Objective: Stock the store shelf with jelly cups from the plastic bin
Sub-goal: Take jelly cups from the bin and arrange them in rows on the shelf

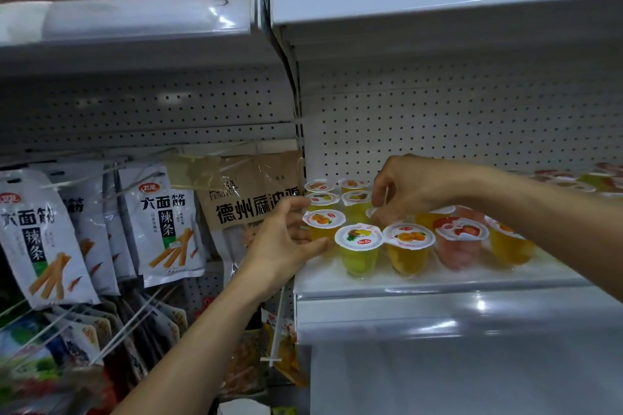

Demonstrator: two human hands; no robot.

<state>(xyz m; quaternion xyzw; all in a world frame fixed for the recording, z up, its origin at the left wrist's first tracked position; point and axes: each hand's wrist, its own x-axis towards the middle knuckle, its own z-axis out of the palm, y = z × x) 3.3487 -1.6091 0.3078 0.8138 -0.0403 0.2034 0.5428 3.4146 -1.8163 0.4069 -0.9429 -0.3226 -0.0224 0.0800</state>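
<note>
Stocking looked well along, by my judgement: a cluster of jelly cups (408,236) stood upright on the shelf (438,280), packed in rows from the pegboard back (472,118) toward the front, and more cups (603,178) sat at the far right. The plastic bin was out of view, so I could not tell how many were left to bring.

My left grip (283,239) was curled round the orange-lidded cup (323,219) at the cluster's left end, thumb below and fingers above. My right grip (404,189) hung over the middle rows with its fingertips bent down onto a half-hidden cup (372,212). I could not tell whether it pinched the cup or only touched it.

The upright post (298,131) stood just beside my left grip, with hanging snack bags (161,212) beyond it, so there was little room that way. A bare strip of shelf lay before the front row, up to the front lip (438,313). The upper shelf (438,3) sat well above.
</note>
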